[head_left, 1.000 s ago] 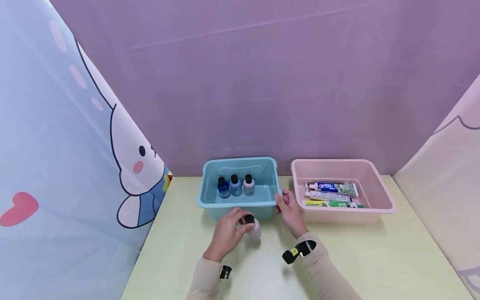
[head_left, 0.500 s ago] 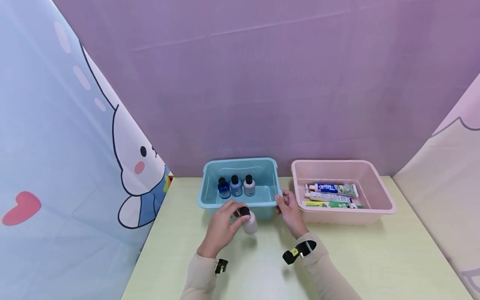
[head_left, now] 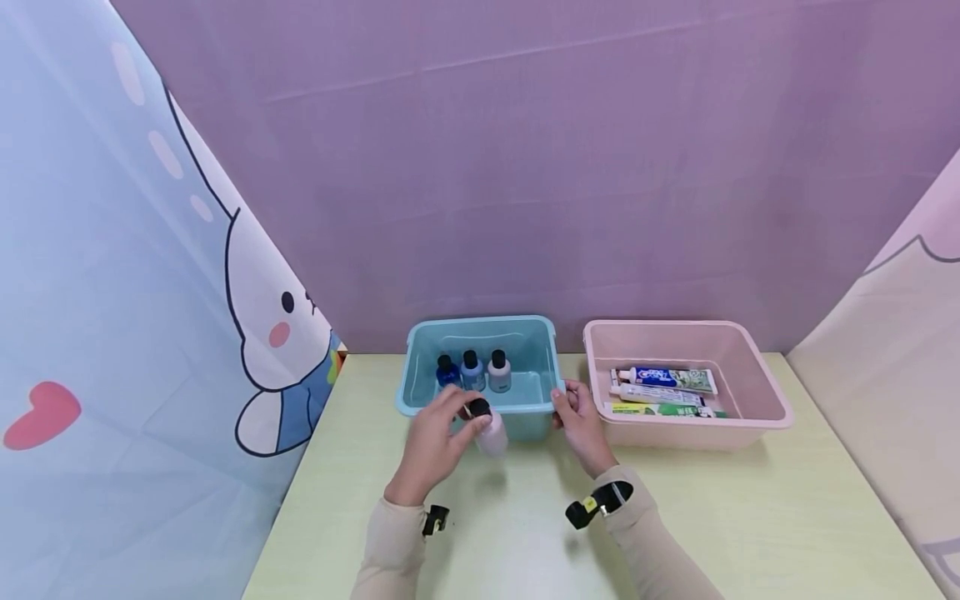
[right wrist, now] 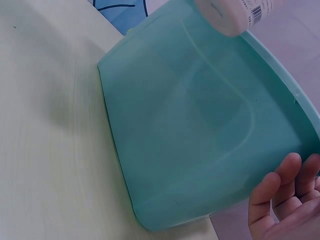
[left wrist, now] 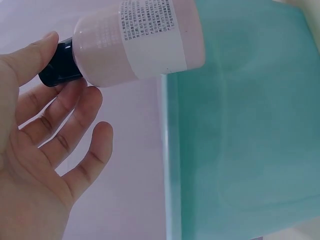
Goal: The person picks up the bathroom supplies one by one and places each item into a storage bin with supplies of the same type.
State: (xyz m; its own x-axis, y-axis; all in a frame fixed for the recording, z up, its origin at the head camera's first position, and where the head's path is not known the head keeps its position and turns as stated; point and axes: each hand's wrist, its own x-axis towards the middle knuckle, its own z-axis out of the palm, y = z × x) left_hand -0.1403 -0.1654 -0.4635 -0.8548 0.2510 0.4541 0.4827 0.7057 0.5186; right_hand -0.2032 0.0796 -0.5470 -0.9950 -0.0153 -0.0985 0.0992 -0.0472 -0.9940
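Note:
My left hand (head_left: 432, 443) pinches the black cap of a pale pink bottle (head_left: 492, 437), holding it tilted in the air before the front wall of the teal bin (head_left: 528, 423). In the left wrist view the thumb and fingertips grip the cap, and the bottle (left wrist: 107, 47) shows a white printed label. My right hand (head_left: 581, 425) holds the bin's front right corner at the rim. Inside the bin stand a dark blue bottle (head_left: 447, 374), a lighter blue bottle (head_left: 472, 372) and another pale pink bottle (head_left: 498, 374), all black-capped and upright.
To the right stands a pink bin (head_left: 697, 432) with several toothpaste items, among them a blue and green tube (head_left: 672, 379) and a green and yellow pack (head_left: 663, 409). Both bins sit on a pale yellow-green table (head_left: 750, 517). A purple cloth (head_left: 525, 167) hangs behind.
The left hand has raised the pale pink bottle from near the table, moving it up and slightly left to the teal bin's front. The right hand keeps its place on the corner.

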